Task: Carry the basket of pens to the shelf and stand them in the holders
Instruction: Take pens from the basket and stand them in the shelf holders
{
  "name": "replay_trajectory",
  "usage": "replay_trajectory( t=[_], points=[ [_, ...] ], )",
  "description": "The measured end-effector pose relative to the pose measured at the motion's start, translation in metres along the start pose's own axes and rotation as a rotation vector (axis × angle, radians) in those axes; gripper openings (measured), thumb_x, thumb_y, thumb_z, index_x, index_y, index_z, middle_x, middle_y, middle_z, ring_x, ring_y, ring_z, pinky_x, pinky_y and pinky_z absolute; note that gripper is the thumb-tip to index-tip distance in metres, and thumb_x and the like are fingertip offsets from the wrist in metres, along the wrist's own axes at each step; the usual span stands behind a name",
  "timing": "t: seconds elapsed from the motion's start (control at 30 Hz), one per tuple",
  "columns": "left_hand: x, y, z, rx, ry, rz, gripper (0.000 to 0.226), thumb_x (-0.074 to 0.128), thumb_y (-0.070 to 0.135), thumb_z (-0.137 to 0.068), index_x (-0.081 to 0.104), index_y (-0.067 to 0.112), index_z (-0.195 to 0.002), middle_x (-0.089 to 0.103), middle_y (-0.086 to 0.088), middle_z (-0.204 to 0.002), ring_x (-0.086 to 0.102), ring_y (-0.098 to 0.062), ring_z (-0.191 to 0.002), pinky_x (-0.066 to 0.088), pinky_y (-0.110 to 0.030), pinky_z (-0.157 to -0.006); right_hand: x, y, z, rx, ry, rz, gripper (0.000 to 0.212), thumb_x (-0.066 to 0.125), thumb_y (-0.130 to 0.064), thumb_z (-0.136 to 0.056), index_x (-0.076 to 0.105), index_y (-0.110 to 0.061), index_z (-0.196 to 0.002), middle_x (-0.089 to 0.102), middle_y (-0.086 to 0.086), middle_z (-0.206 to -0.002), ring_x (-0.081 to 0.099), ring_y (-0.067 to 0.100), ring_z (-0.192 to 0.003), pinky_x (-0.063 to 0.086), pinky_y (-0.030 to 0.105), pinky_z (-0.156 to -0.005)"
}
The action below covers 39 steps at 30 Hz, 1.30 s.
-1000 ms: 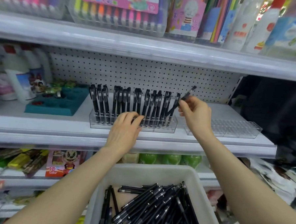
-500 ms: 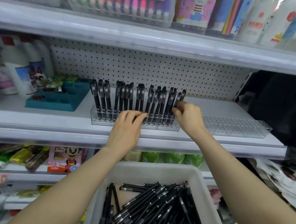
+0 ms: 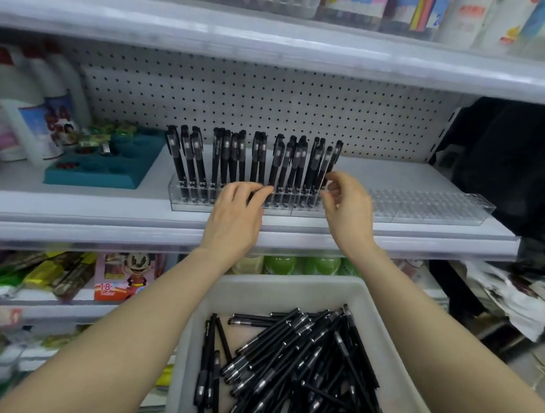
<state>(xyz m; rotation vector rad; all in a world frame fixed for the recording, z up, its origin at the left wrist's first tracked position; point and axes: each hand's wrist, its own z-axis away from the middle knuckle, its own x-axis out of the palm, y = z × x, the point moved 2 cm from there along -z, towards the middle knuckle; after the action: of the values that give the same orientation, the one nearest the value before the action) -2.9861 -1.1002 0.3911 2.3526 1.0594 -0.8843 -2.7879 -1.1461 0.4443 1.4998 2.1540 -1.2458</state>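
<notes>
Pens (image 3: 304,366) not yet shelved lie loose in the basket (image 3: 292,284), low and close to us, between and under our two forearms. Most of them point on a slant from lower left to upper right, tangled across one another. Both hands are up at the shelf (image 3: 75,205), well apart from that pile.

Our left hand (image 3: 236,217) lies relaxed, fingers nearly straight. Their tips rest against the front of the clear holder (image 3: 189,202) and the feet of the standing pens (image 3: 257,161). Our right hand (image 3: 348,210) has its fingers curled beside the end pen (image 3: 332,160), which leans rightward at the close of the row. Whether it pinches that pen or merely touches it we cannot tell.

We judge the right hand the better one for the next fetch. The pile sits more under its forearm, and the free slots all lie to its right, in the empty holder (image 3: 429,208) that runs on toward the shelf's right end. A pen taken from the basket has to be turned from lying to upright on the way up.

Room overhead is bounded by the upper shelf (image 3: 273,48), though a good gap shows above the pen tops. To the left, a teal tray (image 3: 109,166) and bottles (image 3: 27,105) close off the shelf.
</notes>
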Motion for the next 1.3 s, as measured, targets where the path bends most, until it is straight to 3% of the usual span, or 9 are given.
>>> replay_trajectory(
  t=[0.1,0.17,0.23,0.33,0.5,0.77,0.97,1.13,1.3],
  points=[
    [0.001,-0.001,0.001,0.005,-0.007,-0.011,0.042,0.054,0.014,-0.096,0.052,0.010,-0.138,0.053,-0.010,-0.129,0.043,-0.028,-0.118,0.042,-0.042,-0.103,0.004,-0.003,0.046,-0.094,-0.015,-0.021,0.008,0.061,-0.010,-0.092,0.062,-0.014,-0.098,0.059,-0.008,-0.088,0.056,0.010,-0.078,0.046,0.021,-0.071],
    [0.003,-0.002,0.001,0.009,-0.014,-0.016,0.042,0.054,0.015,-0.097,0.050,0.010,-0.138,0.052,-0.010,-0.130,0.043,-0.028,-0.118,0.041,-0.041,-0.103,0.015,-0.001,0.080,-0.136,-0.196,-0.009,0.005,0.063,-0.013,-0.090,0.063,-0.017,-0.093,0.063,-0.007,-0.083,0.058,0.011,-0.074,0.048,0.023,-0.069],
    [0.004,-0.003,0.001,0.002,-0.029,-0.020,0.043,0.052,0.016,-0.097,0.048,0.011,-0.139,0.051,-0.010,-0.130,0.042,-0.028,-0.119,0.040,-0.042,-0.104,0.031,0.005,0.113,-0.178,-0.469,0.082,0.005,0.063,-0.018,-0.088,0.067,-0.019,-0.092,0.067,-0.004,-0.087,0.062,0.018,-0.080,0.051,0.033,-0.073],
    [0.004,-0.003,0.001,-0.001,-0.032,-0.014,0.042,0.051,0.017,-0.098,0.048,0.011,-0.139,0.051,-0.010,-0.131,0.041,-0.028,-0.119,0.040,-0.042,-0.104,0.050,0.014,0.144,-0.197,-0.810,0.244,0.015,0.057,-0.024,-0.092,0.070,-0.021,-0.098,0.071,0.001,-0.101,0.064,0.026,-0.095,0.052,0.038,-0.081],
    [0.003,-0.003,0.002,-0.002,-0.037,-0.002,0.042,0.052,0.018,-0.097,0.048,0.011,-0.139,0.050,-0.010,-0.130,0.041,-0.029,-0.118,0.040,-0.042,-0.104,0.063,0.015,0.163,-0.207,-1.012,0.264,0.024,0.059,-0.025,-0.093,0.069,-0.019,-0.115,0.067,0.004,-0.119,0.057,0.027,-0.112,0.046,0.037,-0.094],
    [0.000,-0.002,0.000,-0.014,-0.085,-0.010,0.044,0.051,0.022,-0.098,0.047,0.013,-0.141,0.050,-0.008,-0.131,0.041,-0.027,-0.121,0.041,-0.042,-0.104,0.066,0.012,0.157,-0.168,-1.180,0.253,0.023,0.061,-0.021,-0.092,0.070,-0.011,-0.111,0.058,0.008,-0.122,0.054,0.027,-0.113,0.044,0.034,-0.096],
    [-0.004,0.000,0.000,-0.027,-0.111,-0.012,0.045,0.051,0.022,-0.098,0.046,0.013,-0.141,0.049,-0.008,-0.132,0.040,-0.027,-0.122,0.041,-0.043,-0.105,0.060,0.007,0.154,-0.229,-1.322,0.257,0.028,0.062,-0.026,-0.093,0.068,-0.020,-0.120,0.059,0.006,-0.122,0.053,0.024,-0.115,0.044,0.036,-0.100],
    [-0.007,0.003,0.000,-0.045,-0.125,-0.007,0.045,0.052,0.022,-0.098,0.046,0.014,-0.142,0.049,-0.007,-0.132,0.040,-0.026,-0.123,0.040,-0.042,-0.106,0.057,0.007,0.150,-0.171,-1.248,0.177,0.022,0.074,-0.022,-0.084,0.072,-0.015,-0.104,0.062,0.003,-0.099,0.054,0.016,-0.088,0.042,0.024,-0.079],
    [-0.010,0.006,0.000,-0.056,-0.132,-0.005,0.045,0.053,0.022,-0.098,0.047,0.013,-0.142,0.050,-0.007,-0.132,0.040,-0.026,-0.122,0.041,-0.043,-0.105,0.046,0.017,0.141,-0.095,-1.189,0.131,0.018,0.072,-0.018,-0.085,0.069,-0.014,-0.102,0.066,0.002,-0.095,0.056,0.012,-0.085,0.042,0.017,-0.070]
  ],
)
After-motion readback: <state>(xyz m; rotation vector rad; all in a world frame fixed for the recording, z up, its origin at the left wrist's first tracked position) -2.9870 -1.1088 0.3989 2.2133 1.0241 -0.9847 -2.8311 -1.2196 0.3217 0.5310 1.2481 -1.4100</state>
